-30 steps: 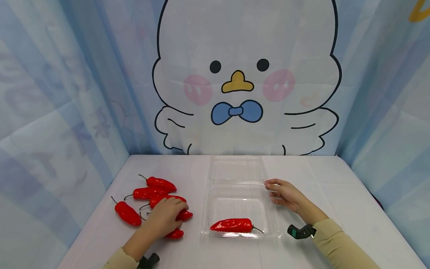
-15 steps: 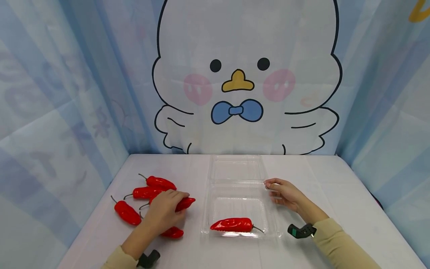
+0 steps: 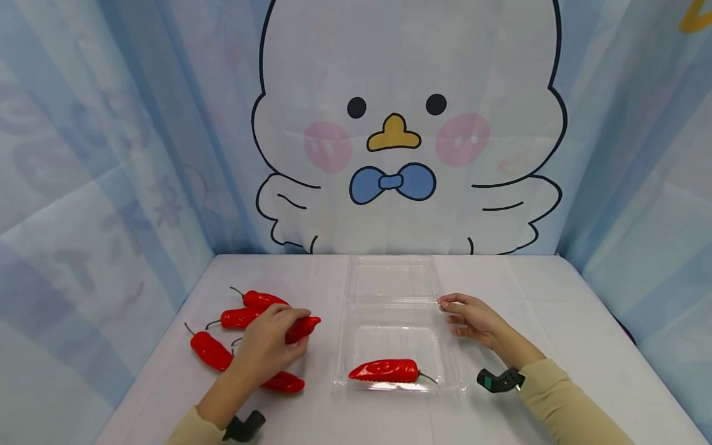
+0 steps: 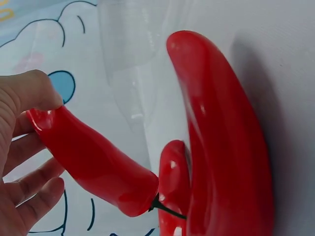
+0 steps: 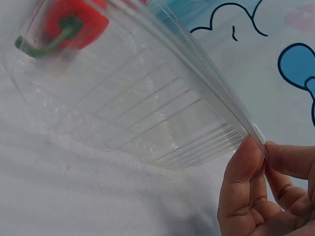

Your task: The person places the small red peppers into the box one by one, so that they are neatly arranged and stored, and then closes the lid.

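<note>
My left hand (image 3: 266,346) pinches a red chili pepper (image 4: 93,160) near its tip, between thumb and fingers. In the left wrist view its dark green stem hangs downward, close to the other peppers. My right hand (image 3: 473,322) holds the right edge of a clear plastic clamshell box (image 3: 392,339), whose lid (image 3: 392,279) lies folded back behind it. The right wrist view has thumb and fingers (image 5: 242,172) pinching the box's thin rim. One red pepper (image 3: 384,371) lies crosswise in the box near its front wall, stem to the right.
Several more red peppers lie loosely grouped on the white table left of the box, among them one at the far left (image 3: 210,351) and one in front (image 3: 285,382). Black wrist cameras (image 3: 500,380) ride on both arms. Printed curtains surround the table.
My left hand has taken a pepper from the group and raised it slightly, away from the others. My right hand and the box have stayed in place.
</note>
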The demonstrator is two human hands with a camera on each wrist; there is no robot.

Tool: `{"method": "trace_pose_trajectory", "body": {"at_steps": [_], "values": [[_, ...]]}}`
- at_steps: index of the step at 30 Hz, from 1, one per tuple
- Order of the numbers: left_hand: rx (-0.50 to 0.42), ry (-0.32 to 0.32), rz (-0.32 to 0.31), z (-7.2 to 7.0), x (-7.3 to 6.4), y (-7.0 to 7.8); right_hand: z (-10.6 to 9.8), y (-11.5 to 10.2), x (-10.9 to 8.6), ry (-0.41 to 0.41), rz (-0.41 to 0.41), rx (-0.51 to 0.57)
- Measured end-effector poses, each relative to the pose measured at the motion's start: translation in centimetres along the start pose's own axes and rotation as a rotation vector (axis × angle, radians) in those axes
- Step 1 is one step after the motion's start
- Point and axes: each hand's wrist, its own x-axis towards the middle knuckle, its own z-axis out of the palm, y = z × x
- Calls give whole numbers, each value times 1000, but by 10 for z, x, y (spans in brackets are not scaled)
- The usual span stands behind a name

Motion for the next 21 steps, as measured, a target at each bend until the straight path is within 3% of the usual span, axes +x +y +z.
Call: {"method": "trace_pose_trajectory", "body": {"at_steps": [6,14,21], "values": [[-67,32,-13,-4,-1,1,0,-1,-1,-3,-5,-4],[-119,100,25,-7,-2,1,1,1,-1,-2,-7,5],[-230,161,-5,-10,-2,1,0,1,-2,-1,-6,11]]}}
